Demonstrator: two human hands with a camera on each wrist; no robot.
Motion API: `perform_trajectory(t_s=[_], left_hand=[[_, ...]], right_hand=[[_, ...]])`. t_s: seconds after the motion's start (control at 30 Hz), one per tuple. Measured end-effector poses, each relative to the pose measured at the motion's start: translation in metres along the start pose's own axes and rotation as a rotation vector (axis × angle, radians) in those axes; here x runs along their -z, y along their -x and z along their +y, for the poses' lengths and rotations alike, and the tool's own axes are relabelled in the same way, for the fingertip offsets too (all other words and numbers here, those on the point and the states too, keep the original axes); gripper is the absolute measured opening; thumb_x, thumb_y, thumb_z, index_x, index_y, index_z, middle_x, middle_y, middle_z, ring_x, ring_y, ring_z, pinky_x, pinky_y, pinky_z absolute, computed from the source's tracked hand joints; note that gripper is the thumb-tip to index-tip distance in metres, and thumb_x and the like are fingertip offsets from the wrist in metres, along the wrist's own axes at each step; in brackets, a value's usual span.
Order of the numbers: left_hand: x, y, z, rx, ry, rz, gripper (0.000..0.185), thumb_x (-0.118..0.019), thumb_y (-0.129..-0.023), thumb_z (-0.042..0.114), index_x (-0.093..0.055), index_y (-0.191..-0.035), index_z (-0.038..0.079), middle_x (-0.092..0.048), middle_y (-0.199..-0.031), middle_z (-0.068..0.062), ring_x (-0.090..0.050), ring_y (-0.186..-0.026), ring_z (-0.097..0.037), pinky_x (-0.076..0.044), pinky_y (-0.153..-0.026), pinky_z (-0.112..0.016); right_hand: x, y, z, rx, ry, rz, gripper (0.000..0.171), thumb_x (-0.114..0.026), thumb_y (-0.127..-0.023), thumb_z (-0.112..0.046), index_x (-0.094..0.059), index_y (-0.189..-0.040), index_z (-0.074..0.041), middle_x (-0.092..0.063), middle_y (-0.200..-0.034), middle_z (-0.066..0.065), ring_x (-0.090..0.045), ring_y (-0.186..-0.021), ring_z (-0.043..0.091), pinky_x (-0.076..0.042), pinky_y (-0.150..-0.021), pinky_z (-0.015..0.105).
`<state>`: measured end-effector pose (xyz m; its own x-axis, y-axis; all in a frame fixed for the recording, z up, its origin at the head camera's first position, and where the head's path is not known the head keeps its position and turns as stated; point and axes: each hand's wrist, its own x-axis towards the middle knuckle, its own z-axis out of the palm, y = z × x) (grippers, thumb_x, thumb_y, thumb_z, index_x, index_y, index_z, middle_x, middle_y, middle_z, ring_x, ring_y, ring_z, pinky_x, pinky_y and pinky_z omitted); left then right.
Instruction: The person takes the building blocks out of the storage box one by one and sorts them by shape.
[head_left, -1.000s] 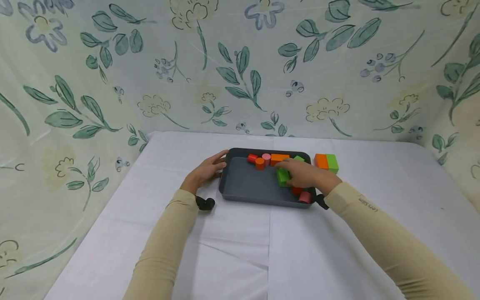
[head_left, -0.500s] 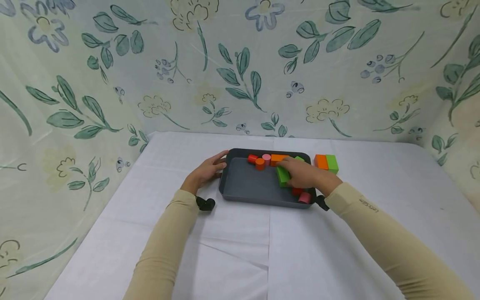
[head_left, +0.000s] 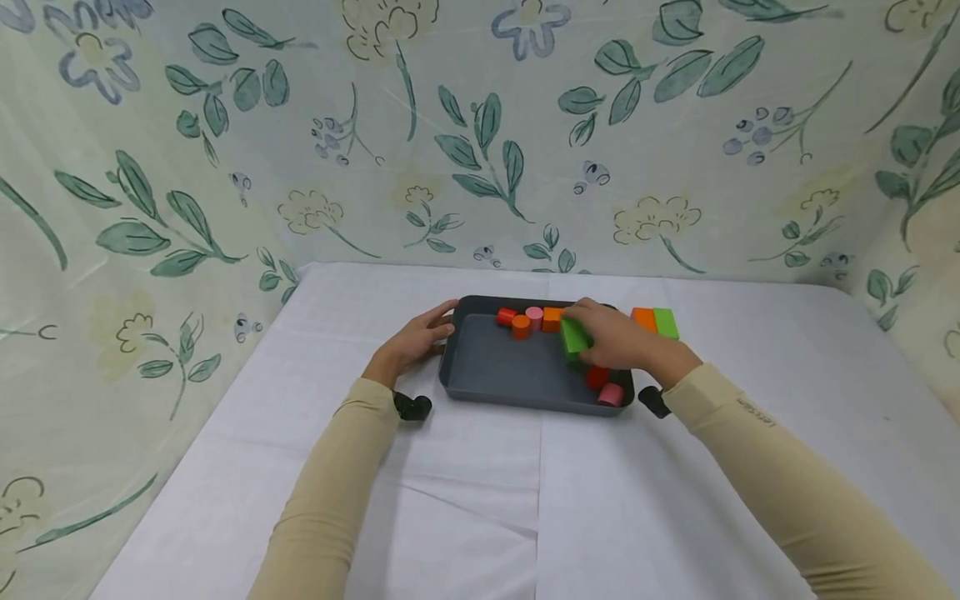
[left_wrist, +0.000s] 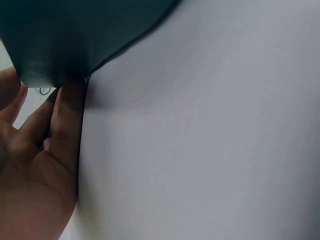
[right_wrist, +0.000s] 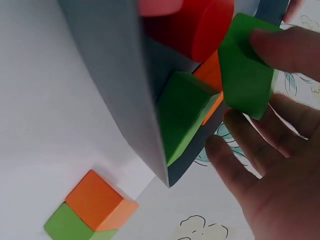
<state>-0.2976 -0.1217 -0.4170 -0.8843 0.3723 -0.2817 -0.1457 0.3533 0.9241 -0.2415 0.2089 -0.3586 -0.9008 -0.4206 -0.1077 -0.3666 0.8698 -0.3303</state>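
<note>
Fingers of the right hand (head_left: 615,340) pinch a green block (head_left: 574,337) over the tray's (head_left: 487,371) far right corner; it looks light, rigid, smooth, best gripped on opposite flat faces. Left hand (head_left: 417,340) lies loosely against the tray's left rim.

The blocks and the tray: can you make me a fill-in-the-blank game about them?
1. The right hand grips a ____ block.
2. The left hand touches the tray's ____ end.
3. Outside the tray, the orange block touches a ____ one.

Missing words: green; left; green
</note>
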Motion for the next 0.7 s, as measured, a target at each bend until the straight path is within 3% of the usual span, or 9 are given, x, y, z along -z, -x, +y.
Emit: perform_trajectory(t_s=[0.33,0.7], left_hand=[[0.000,0.000,-0.001,0.012,0.007,0.002,0.057,-0.045,-0.106,0.018,-0.026,-0.157,0.036,-0.022,-0.167,-0.004,-0.025,-0.154,-0.026,-0.033,-0.123,-0.049],[0.000,0.000,0.000,0.007,-0.014,0.009,0.057,-0.045,-0.106,0.019,-0.026,-0.157,0.036,-0.024,-0.167,-0.004,-0.027,-0.153,-0.026,-0.034,-0.123,-0.048]], right_hand=[[0.008,0.006,0.003,0.013,-0.093,0.032,0.067,-0.069,-0.084,-0.002,-0.042,-0.146,-0.002,-0.042,-0.143,0.019,-0.049,-0.115,0.035,-0.055,-0.100,0.052],[0.010,0.010,0.011,0.014,-0.093,0.055,0.066,-0.068,-0.085,-0.003,-0.042,-0.146,-0.007,-0.045,-0.142,0.019,-0.050,-0.112,0.033,-0.056,-0.094,0.050]])
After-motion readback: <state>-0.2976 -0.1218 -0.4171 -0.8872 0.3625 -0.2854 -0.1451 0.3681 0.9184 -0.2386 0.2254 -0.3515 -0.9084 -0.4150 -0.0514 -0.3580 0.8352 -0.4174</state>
